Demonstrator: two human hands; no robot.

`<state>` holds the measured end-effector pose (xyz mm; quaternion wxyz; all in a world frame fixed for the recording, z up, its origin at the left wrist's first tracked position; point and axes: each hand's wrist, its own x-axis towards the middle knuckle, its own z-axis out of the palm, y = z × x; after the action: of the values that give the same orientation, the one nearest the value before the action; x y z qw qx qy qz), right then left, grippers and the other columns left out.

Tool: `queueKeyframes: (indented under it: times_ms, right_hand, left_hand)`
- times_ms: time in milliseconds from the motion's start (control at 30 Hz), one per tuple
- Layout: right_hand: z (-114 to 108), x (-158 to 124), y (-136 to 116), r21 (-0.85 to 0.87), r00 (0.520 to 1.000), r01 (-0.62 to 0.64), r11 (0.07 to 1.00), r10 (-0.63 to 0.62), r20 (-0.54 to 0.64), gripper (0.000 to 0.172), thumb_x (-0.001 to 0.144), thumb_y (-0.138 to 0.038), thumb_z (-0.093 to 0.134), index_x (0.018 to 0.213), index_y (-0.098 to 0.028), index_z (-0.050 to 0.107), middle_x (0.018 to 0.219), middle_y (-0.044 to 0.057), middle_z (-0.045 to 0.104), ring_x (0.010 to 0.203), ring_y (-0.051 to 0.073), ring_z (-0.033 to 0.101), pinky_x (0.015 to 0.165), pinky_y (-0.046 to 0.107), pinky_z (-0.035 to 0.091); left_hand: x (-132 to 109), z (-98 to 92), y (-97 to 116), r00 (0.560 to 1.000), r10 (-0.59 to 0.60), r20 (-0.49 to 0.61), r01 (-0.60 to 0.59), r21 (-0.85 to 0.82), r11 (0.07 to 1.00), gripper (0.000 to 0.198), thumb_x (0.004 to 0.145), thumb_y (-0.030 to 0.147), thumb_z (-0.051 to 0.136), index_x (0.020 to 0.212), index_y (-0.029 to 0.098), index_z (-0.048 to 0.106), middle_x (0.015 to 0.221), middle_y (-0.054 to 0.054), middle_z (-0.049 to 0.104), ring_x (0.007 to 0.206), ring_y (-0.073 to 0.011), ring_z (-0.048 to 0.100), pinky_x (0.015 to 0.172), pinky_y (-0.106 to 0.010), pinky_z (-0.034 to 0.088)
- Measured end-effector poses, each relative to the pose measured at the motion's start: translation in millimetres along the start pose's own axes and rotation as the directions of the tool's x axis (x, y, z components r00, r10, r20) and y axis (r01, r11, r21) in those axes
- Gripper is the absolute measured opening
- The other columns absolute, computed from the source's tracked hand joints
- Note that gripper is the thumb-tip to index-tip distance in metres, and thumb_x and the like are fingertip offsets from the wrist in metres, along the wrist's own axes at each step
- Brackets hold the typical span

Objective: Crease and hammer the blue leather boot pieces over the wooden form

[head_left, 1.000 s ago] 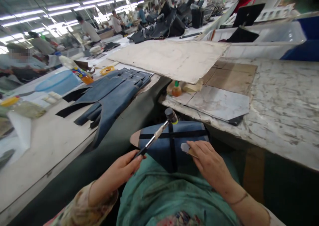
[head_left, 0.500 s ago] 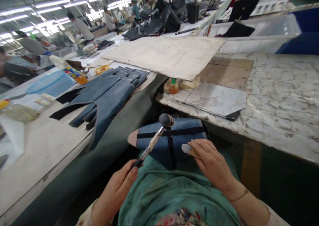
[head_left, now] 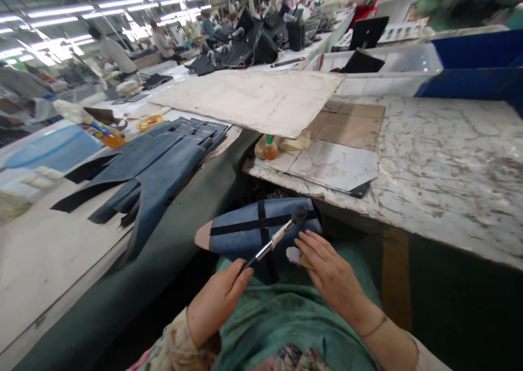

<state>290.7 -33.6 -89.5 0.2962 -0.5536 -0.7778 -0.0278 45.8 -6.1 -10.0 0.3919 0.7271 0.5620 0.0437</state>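
My left hand (head_left: 223,295) is closed round the dark grip of a hammer (head_left: 278,236), which has a metal shaft with a pale wrapping and a dark round head. The hammer's head is over the right end of a blue leather piece (head_left: 232,217) with crossed black straps and a beige pointed tip. That piece lies over my lap on a green apron (head_left: 286,311). My right hand (head_left: 329,267) lies at its near right side, fingers fairly straight, with a small white-and-tan piece (head_left: 293,255) held under them. Whether the hammer touches the leather I cannot tell.
At left, blue leather pieces (head_left: 163,164) lie on a pale table (head_left: 61,284). A small orange bottle (head_left: 270,148) and a grey sheet (head_left: 335,164) are on the stained right-hand table (head_left: 441,180). White bins (head_left: 392,82) stand behind; people work farther back.
My left hand has moved right, carrying the hammer's head from the middle of the blue piece toward its right end. The whole view has shifted slightly; my right hand keeps its small piece.
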Motion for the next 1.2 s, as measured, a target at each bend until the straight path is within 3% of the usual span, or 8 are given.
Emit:
queueKeyframes:
  times_ms: [333,567,700,800,867,967,1067,1200]
  right_hand:
    - [-1.5,0.6,-0.4,-0.012,1.000,0.000,1.000,0.000,-0.002,0.039,0.082,-0.012,0.048,0.120,-0.014,0.057,0.124,0.007,0.060,0.119,0.019,0.051,0.097,0.034,0.052]
    - [-1.5,1.0,-0.6,-0.019,1.000,-0.004,1.000,0.004,0.004,0.039,0.081,-0.011,0.048,0.119,-0.015,0.057,0.124,0.006,0.060,0.118,0.019,0.052,0.097,0.035,0.052]
    - [-0.8,1.2,-0.7,-0.012,1.000,-0.004,1.000,0.004,-0.009,0.040,0.081,-0.010,0.048,0.119,-0.015,0.057,0.123,0.006,0.061,0.117,0.019,0.053,0.097,0.034,0.052]
    - [-0.6,0.8,-0.3,0.011,1.000,-0.014,1.000,0.014,-0.001,0.040,0.081,-0.011,0.047,0.119,-0.016,0.057,0.124,0.006,0.060,0.119,0.018,0.052,0.098,0.034,0.052]
    - [-0.7,0.6,0.2,0.030,1.000,-0.022,0.999,0.022,0.004,0.039,0.081,-0.011,0.047,0.118,-0.016,0.057,0.124,0.007,0.060,0.119,0.018,0.052,0.098,0.034,0.052]
    - [-0.3,-0.2,1.7,0.025,1.000,-0.007,1.000,0.007,-0.001,0.040,0.081,-0.012,0.048,0.120,-0.016,0.056,0.123,0.006,0.060,0.118,0.018,0.052,0.097,0.033,0.052]
    - [1.7,-1.9,3.6,0.022,1.000,0.001,1.000,-0.001,-0.003,0.041,0.081,-0.012,0.049,0.121,-0.017,0.055,0.124,0.005,0.060,0.119,0.017,0.051,0.098,0.032,0.052]
    - [5.5,-4.0,5.9,0.021,1.000,0.014,1.000,-0.014,-0.004,0.040,0.082,-0.014,0.049,0.122,-0.020,0.053,0.124,0.004,0.059,0.119,0.017,0.050,0.099,0.034,0.051]
  left_hand:
    - [12.2,-1.2,11.7,0.998,0.034,0.051,-0.038,0.091,0.995,0.036,0.091,0.048,0.027,0.093,0.021,0.051,0.082,-0.003,0.063,0.076,-0.0177,0.059,0.073,-0.029,0.042]
    - [23.1,2.0,7.1,0.998,0.045,0.044,-0.049,0.088,0.995,0.034,0.091,0.047,0.028,0.087,0.021,0.049,0.074,-0.001,0.057,0.069,-0.0163,0.053,0.068,-0.029,0.039]
    - [31.5,2.9,8.8,0.992,0.125,-0.022,-0.125,-0.008,0.992,0.036,0.092,0.049,0.026,0.088,0.021,0.048,0.073,0.001,0.053,0.067,-0.0142,0.050,0.066,-0.027,0.038]
    - [34.1,4.5,12.3,0.994,0.107,0.001,-0.107,0.076,0.991,0.033,0.091,0.046,0.028,0.085,0.021,0.048,0.070,0.001,0.053,0.065,-0.0148,0.050,0.065,-0.028,0.037]
    - [31.7,4.3,12.9,0.996,0.085,0.007,-0.085,0.106,0.991,0.032,0.091,0.046,0.030,0.081,0.021,0.048,0.069,0.001,0.053,0.065,-0.0150,0.050,0.065,-0.028,0.036]
    - [19.8,1.6,7.8,0.995,0.088,-0.040,-0.088,-0.002,0.996,0.035,0.091,0.047,0.028,0.085,0.021,0.050,0.072,0.001,0.055,0.066,-0.0144,0.051,0.065,-0.027,0.038]
    - [2.0,0.4,-8.0,0.996,0.043,-0.077,-0.049,-0.077,0.996,0.035,0.090,0.049,0.029,0.090,0.021,0.051,0.076,0.000,0.058,0.070,-0.0145,0.054,0.069,-0.027,0.041]
    - [-21.5,2.6,-34.3,0.994,-0.060,-0.091,0.056,-0.044,0.997,0.035,0.089,0.049,0.032,0.080,0.021,0.051,0.070,0.001,0.056,0.065,-0.0138,0.052,0.066,-0.026,0.042]
